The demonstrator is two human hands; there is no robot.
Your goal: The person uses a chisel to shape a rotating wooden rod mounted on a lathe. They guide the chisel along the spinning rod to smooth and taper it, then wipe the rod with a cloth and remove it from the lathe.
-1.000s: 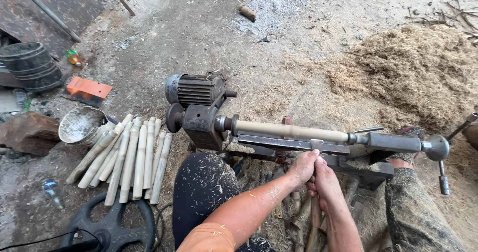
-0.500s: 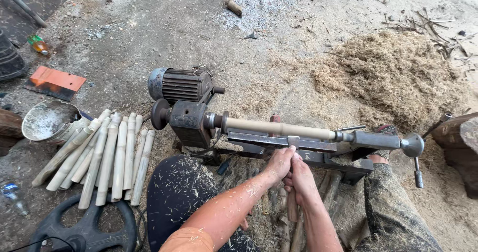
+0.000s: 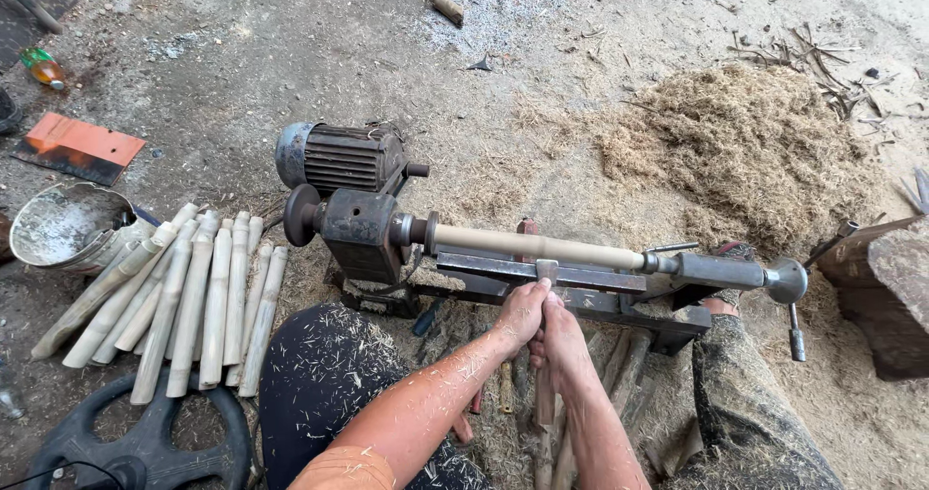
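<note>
We see both our forearms come up from the bottom edge and meet in the middle. Our left hand [image 3: 520,318] is closed in a fist, knuckles up. Our right hand [image 3: 561,340] is closed just beside it, touching it. Both wrists are straight, and the arms are bare.

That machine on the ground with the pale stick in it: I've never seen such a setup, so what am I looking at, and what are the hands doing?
This is one view from a camera worn on the person's head, looking down. The low grey metal lathe sits on the dirt floor, with a ribbed grey electric motor behind it. A pale round wooden rod is clamped lengthwise between its two ends. The left hand and right hand together grip a long wooden-handled cutting tool, its tip resting near the rod. A row of pale wooden sticks lies at left; a heap of tan shavings lies beyond.
</note>
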